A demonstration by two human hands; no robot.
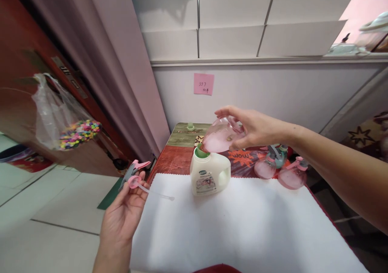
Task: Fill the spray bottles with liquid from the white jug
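In the head view my right hand point(245, 127) grips a clear pink spray bottle point(220, 137), tipped left so its narrow end meets the green spout point(201, 151) of a white detergent jug point(209, 174). Pinkish liquid or foam shows inside the bottle. The jug stands upright on a white cloth, its handle facing right. My left hand point(129, 196) is closed on a pink and grey spray trigger head point(135, 178), held off the table's left edge. A thin dip tube point(160, 194) sticks out from it to the right.
Pink spray bottles point(292, 176) and a teal one point(281, 155) stand at the table's right. A green cap point(190, 126) sits at the back left. A plastic bag of colourful bits point(66, 123) hangs on the door. White drawers point(233, 42) rise behind.
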